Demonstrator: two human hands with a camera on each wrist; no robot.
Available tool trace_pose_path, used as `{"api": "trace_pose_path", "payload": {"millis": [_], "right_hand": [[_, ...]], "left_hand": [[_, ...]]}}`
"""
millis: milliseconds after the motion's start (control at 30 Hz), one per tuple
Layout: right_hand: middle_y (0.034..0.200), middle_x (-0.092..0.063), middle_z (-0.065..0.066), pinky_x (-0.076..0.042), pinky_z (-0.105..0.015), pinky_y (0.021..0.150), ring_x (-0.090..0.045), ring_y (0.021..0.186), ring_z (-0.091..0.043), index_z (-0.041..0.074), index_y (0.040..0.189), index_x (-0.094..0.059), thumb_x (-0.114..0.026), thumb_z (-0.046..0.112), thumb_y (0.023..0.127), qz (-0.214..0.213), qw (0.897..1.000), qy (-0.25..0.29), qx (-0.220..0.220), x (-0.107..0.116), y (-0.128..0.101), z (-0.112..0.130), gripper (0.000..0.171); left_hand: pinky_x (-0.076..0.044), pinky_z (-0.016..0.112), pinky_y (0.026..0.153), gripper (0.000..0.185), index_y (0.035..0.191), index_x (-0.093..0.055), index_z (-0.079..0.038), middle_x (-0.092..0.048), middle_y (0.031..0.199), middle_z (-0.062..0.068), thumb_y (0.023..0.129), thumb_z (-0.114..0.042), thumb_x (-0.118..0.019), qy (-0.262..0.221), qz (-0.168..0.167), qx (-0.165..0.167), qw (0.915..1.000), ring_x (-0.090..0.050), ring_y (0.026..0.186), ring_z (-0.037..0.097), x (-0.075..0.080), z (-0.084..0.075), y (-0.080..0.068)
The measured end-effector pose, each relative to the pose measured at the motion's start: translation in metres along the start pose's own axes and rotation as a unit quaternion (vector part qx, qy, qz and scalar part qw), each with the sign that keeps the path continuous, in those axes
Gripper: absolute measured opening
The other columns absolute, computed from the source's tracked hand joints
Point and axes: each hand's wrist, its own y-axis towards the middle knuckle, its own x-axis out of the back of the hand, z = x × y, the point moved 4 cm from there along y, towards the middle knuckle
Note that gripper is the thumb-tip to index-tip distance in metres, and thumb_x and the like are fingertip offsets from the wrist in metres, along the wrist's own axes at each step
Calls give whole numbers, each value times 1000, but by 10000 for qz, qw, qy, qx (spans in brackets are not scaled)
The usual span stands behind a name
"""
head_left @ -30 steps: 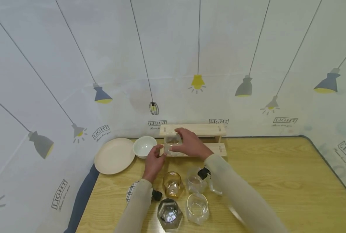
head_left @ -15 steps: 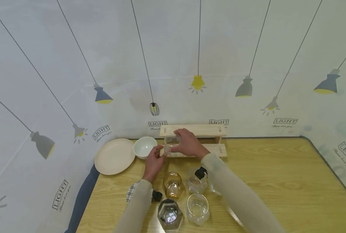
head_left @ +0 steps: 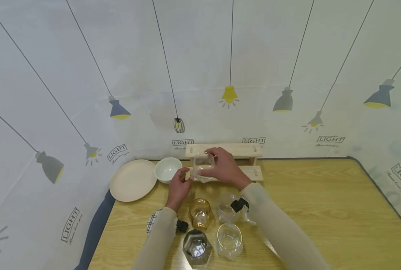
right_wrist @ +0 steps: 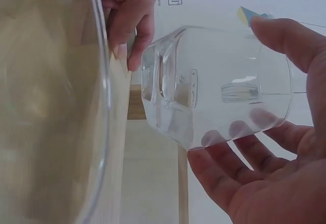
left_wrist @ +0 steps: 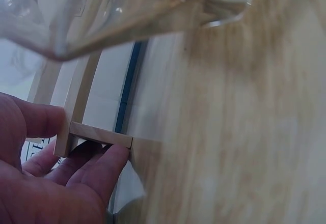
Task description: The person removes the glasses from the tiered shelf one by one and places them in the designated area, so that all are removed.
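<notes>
Backdrop [head_left: 200, 67] reads "LIGHT"; right hand [head_left: 222, 167] holds unlabelled glass [head_left: 203, 167].

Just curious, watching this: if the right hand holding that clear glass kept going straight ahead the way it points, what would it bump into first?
Most likely the small wooden shelf: the right hand holds the glass right in front of it, so the glass would meet the wood first. The exact gap is hard to judge.
</notes>
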Motion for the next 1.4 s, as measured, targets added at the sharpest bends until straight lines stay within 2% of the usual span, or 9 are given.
{"api": "trace_pose_path", "payload": {"millis": [133, 233, 367, 533, 667, 833, 1033, 1267, 1400], "right_hand": [[127, -66, -6, -58, -47, 96, -65, 112, -27, 13, 140, -63, -94, 44, 76, -83, 9996, 246, 96, 7, -15, 2, 78], [128, -67, -6, -58, -49, 99, -66, 114, -27, 15, 141, -62, -94, 44, 77, -114, 9991, 380, 167, 13, -28, 4, 77], [132, -67, -6, -57, -50, 101, -65, 116, -25, 17, 145, -61, -91, 45, 81, -107, 9986, 462, 221, 22, -47, 8, 77], [142, -66, 0, -57, -46, 99, -64, 117, -21, 22, 146, -60, -89, 47, 83, -197, 9981, 480, 334, 33, -68, 10, 75], [136, -69, 2, -58, -42, 94, -64, 113, -19, 22, 143, -62, -90, 45, 82, -355, 9976, 347, 476, 41, -87, 12, 71], [130, -71, 4, -59, -38, 87, -66, 105, -17, 22, 141, -63, -91, 44, 81, -503, 9973, -18, 527, 51, -113, 10, 69], [125, -72, 6, -60, -39, 83, -71, 98, -19, 23, 140, -63, -95, 36, 76, -663, 9963, -102, 531, 61, -146, 0, 73], [129, -70, 9, -59, -36, 87, -67, 111, -12, 25, 141, -64, -98, 26, 71, -946, 9915, -295, 848, 66, -185, -10, 77], [125, -71, 7, -58, -34, 86, -68, 106, -11, 26, 141, -64, -99, 24, 70, -1002, 9898, -275, 978, 67, -206, -12, 78]], "left_hand": [[-54, 30, 77, 40, 136, -65, -15, -74, 128, 22, 97, -17, -74, 3, -21, 5, 10000, -71, 104, 30, 0, -2, -1], [-52, 28, 76, 40, 136, -65, -15, -75, 125, 21, 97, -17, -74, 8, -48, -61, 10000, -70, 101, 28, 0, -4, -3], [-55, 30, 80, 39, 136, -65, -15, -72, 134, 21, 98, -17, -74, -60, -42, -100, 9999, -71, 108, 29, 2, -6, -4], [-55, 30, 79, 39, 135, -66, -16, -73, 130, 21, 97, -18, -74, -110, -36, -77, 9999, -71, 106, 29, 2, -2, -3], [-54, 29, 77, 39, 135, -66, -16, -72, 134, 21, 97, -18, -74, -133, -35, -105, 9999, -70, 105, 28, 1, 0, -3], [-56, 33, 82, 39, 136, -66, -17, -68, 142, 20, 97, -19, -74, -109, -12, -58, 9999, -70, 112, 30, 0, 1, -3], [-59, 44, 92, 41, 137, -65, -17, -64, 147, 21, 97, -20, -74, -11, -9, -57, 10000, -69, 121, 35, 0, 2, -3], [-57, 53, 102, 41, 136, -66, -17, -61, 151, 20, 96, -21, -74, 0, -23, -110, 9999, -66, 129, 38, 0, 2, -2], [-56, 53, 104, 40, 135, -66, -15, -60, 152, 20, 96, -21, -74, 7, -33, -176, 9998, -65, 131, 39, 0, 2, -1]]}}
